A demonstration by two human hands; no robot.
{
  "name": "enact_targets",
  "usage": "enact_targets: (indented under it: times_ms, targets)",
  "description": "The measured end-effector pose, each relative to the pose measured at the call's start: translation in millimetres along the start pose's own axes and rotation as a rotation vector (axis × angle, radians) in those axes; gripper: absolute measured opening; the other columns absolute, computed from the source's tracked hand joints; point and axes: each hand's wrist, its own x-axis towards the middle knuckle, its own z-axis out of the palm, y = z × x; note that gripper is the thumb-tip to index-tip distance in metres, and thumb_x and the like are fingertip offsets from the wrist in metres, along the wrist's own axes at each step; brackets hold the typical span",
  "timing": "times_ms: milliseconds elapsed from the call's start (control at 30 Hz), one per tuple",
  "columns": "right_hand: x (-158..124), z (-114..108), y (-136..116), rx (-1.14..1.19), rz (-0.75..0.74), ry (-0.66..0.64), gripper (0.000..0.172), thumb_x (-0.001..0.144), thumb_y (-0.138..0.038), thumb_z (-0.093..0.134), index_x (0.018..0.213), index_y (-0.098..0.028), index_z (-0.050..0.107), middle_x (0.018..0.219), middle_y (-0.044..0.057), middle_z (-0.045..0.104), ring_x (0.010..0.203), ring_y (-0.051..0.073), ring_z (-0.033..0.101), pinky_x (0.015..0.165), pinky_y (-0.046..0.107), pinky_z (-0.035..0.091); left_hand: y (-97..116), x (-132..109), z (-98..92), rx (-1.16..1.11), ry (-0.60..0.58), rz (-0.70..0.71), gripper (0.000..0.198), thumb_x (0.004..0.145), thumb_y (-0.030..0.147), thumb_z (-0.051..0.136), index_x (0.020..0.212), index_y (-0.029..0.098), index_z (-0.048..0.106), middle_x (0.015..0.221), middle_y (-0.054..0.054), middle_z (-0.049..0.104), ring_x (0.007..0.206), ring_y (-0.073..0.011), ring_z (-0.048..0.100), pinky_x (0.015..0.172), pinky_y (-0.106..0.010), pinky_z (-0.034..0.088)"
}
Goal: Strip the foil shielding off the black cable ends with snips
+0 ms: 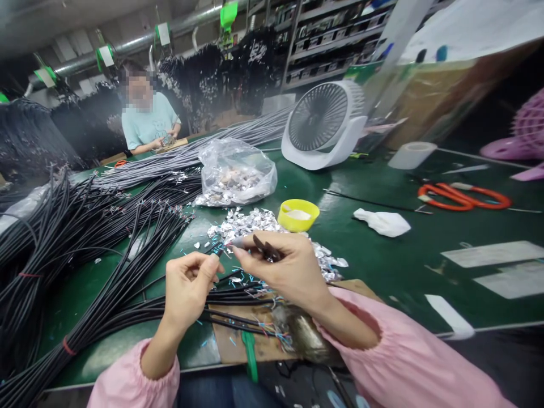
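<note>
The left hand (191, 286) is pinching a wire end (216, 249) in its grip; the right hand (287, 269) is clamping its grip on dark cutters (266, 249).

A white desk fan (325, 122) stands on the green table (382, 266), with a clear bag of foil scraps (238, 173) to its left. Nearer lie a yellow bowl (298, 214), a crumpled white cloth (382, 222) and orange-handled scissors (463, 196).

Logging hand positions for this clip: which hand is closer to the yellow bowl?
Right. The right hand, gripping a dark tool, is just in front of the yellow bowl; the left hand, pinching a cable, sits further left.
</note>
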Motion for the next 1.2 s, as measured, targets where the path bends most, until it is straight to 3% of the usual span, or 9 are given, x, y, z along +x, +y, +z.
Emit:
enact_targets:
  times_ms: [133, 367, 700, 800, 933, 1200]
  targets:
    - [-1, 0, -1, 0.0, -0.009, -0.002, 0.014, 0.069, -0.015, 0.055, 0.059, -0.015, 0.064, 0.05, -0.002, 0.059, 0.041, 0.008, 0.046, 0.036, 0.019, 0.034, -1, 1, -0.4, -0.003, -0.017, -0.022, 0.045, 0.071, 0.053, 0.063, 0.055, 0.012, 0.057, 0.043, 0.003, 0.042, 0.037, -0.0037, 0.031, 0.035, -0.017, 0.022]
    - [-2, 1, -2, -0.086, -0.149, -0.015, 0.016, 0.07, -0.011, 0.054, 0.056, -0.015, 0.061, 0.048, -0.002, 0.055, 0.041, 0.007, 0.043, 0.039, 0.019, 0.034, -1, 1, 0.5, 0.009, -0.007, -0.027, 0.047, 0.069, 0.057, 0.063, 0.055, 0.012, 0.057, 0.044, 0.003, 0.043, 0.038, -0.004, 0.033, 0.036, -0.017, 0.025]
    - [-4, -1, 1, -0.069, -0.202, -0.048, 0.016, 0.073, -0.011, 0.056, 0.059, -0.016, 0.063, 0.052, 0.0, 0.06, 0.045, 0.009, 0.05, 0.041, 0.019, 0.038, 1, 2, 1.1, -0.05, -0.074, -0.116, 0.05, 0.069, 0.061, 0.061, 0.055, 0.013, 0.053, 0.041, 0.006, 0.035, 0.034, -0.0028, 0.026, 0.034, -0.017, 0.019]
    - [-5, -1, 0, -0.075, -0.204, -0.036, 0.015, 0.073, -0.012, 0.056, 0.061, -0.016, 0.063, 0.054, 0.001, 0.061, 0.046, 0.009, 0.051, 0.043, 0.02, 0.04, -1, -1, 1.7, 0.071, 0.002, 0.012, 0.042, 0.075, 0.052, 0.059, 0.057, 0.013, 0.059, 0.045, 0.003, 0.045, 0.038, -0.0057, 0.036, 0.038, -0.018, 0.027]
    - [-5, -1, 0, -0.092, -0.195, 0.027, 0.012, 0.071, -0.01, 0.056, 0.066, -0.017, 0.064, 0.06, 0.001, 0.064, 0.047, 0.009, 0.052, 0.044, 0.02, 0.042, -7, -5, 4.3, 0.325, 0.224, 0.289, 0.021, 0.078, 0.032, 0.062, 0.065, 0.016, 0.066, 0.057, 0.001, 0.057, 0.053, -0.0096, 0.049, 0.049, -0.02, 0.036]
    - [-4, -2, -4, -0.115, -0.198, 0.075, 0.011, 0.072, -0.01, 0.057, 0.064, -0.015, 0.063, 0.057, 0.002, 0.062, 0.047, 0.01, 0.054, 0.044, 0.02, 0.043, -16, -8, 9.1, 0.547, 0.384, 0.58, 0.009, 0.079, 0.023, 0.063, 0.071, 0.018, 0.066, 0.06, 0.002, 0.057, 0.053, -0.0089, 0.049, 0.05, -0.022, 0.036]
